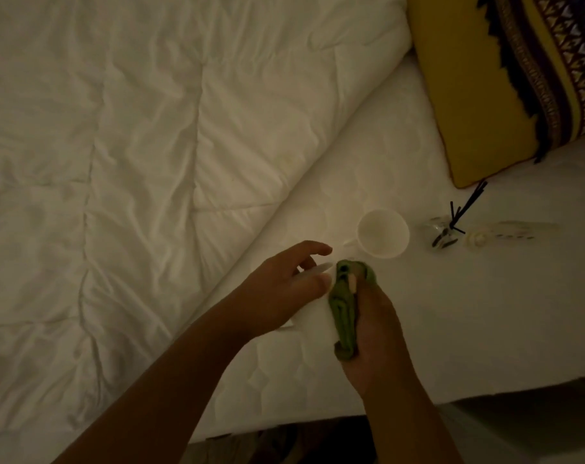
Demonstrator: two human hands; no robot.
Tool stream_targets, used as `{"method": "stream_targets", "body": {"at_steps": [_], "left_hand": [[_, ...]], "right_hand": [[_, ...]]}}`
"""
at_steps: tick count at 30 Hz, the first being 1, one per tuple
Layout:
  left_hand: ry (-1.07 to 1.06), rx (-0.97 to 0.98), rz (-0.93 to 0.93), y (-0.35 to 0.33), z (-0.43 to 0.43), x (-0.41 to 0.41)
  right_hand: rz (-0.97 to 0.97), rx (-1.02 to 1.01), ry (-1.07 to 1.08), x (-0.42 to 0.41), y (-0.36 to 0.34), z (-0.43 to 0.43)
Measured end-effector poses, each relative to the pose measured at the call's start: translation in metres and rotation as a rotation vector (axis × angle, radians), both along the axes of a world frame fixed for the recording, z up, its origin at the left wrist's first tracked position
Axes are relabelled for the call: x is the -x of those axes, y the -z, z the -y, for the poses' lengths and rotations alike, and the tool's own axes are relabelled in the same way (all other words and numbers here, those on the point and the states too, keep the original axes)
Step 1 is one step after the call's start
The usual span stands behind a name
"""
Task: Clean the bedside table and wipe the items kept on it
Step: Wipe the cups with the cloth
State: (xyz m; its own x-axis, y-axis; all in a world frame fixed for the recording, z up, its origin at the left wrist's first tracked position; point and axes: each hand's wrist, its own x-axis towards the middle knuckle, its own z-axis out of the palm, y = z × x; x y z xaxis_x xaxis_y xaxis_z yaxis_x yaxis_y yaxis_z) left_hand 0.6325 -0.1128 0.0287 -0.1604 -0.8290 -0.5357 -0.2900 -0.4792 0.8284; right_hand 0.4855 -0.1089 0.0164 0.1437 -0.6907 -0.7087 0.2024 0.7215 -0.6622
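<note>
the white ceramic mug (383, 233) sits on the bed at about 4 o'clock from the frame's centre, its round mouth turned up toward the camera and showing only a smooth pale inside; its handle (349, 243) points to 8 o'clock. just to its 3 o'clock lies a small clear glass jar (440, 231) with thin black reed sticks (467, 204) fanning out of it toward 1 o'clock, and a few dark slivers showing through the glass low down. further toward 3 o'clock is a long clear piece (512, 231) with faint pale marks and a round pale cap (478, 241); what it is cannot be told.

at 7 o'clock from the mug, the left hand (282, 291) holds a smooth white flat-sided object (313, 308), thumb against its near face and fingers spread behind it; the object is too washed out to identify. the right hand (375, 333) is curled round a folded green cloth (344, 318) of soft, ribbed-looking fabric, thumb pinning it, and the cloth is pressed against the white object's right edge.

all of this rests on a white quilted mattress cover (401, 155) stitched in curved scallops. a rumpled white comforter (134, 145) fills 9 to 12 o'clock, and a mustard-yellow pillow (468, 78) with a dark woven zigzag border lies at 2 o'clock.
</note>
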Motion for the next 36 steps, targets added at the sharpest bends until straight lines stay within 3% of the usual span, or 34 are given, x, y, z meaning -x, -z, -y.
{"method": "stream_targets", "body": {"at_steps": [4, 7, 9, 11, 14, 17, 21, 23, 29, 33, 36], "left_hand": [[-0.109, -0.032, 0.019, 0.005, 0.008, 0.004], [-0.166, -0.073, -0.006, 0.001, 0.015, 0.009], [-0.200, -0.093, -0.002, 0.000, 0.018, 0.013], [-0.212, -0.099, 0.021, -0.001, 0.019, 0.016], [-0.161, -0.052, 0.016, -0.002, 0.018, 0.015], [-0.142, -0.009, -0.016, -0.005, 0.016, 0.008], [-0.080, 0.007, -0.046, -0.009, 0.012, -0.001], [-0.015, 0.007, -0.093, -0.013, 0.010, -0.001], [0.088, -0.033, -0.125, -0.014, 0.012, 0.002], [0.083, -0.065, -0.085, -0.009, 0.018, 0.008], [0.012, -0.062, -0.047, 0.000, 0.018, 0.012]], "right_hand": [[-0.392, 0.438, -0.007, -0.005, -0.008, -0.009], [-0.699, 0.788, -0.153, -0.012, -0.003, -0.023], [-0.767, 0.899, -0.200, -0.012, 0.003, -0.027], [-0.726, 0.886, -0.146, -0.011, 0.004, -0.024], [-0.545, 0.683, 0.079, -0.011, 0.000, -0.016], [-0.397, 0.524, 0.108, -0.008, -0.004, -0.006], [0.052, 0.075, 0.087, 0.003, 0.000, 0.011], [0.188, -0.126, 0.041, 0.008, 0.002, 0.016], [0.224, -0.160, -0.019, 0.016, 0.008, 0.011], [-0.086, -0.014, 0.089, 0.010, 0.007, 0.007], [-0.365, 0.320, 0.042, 0.007, -0.001, 0.002]]}}
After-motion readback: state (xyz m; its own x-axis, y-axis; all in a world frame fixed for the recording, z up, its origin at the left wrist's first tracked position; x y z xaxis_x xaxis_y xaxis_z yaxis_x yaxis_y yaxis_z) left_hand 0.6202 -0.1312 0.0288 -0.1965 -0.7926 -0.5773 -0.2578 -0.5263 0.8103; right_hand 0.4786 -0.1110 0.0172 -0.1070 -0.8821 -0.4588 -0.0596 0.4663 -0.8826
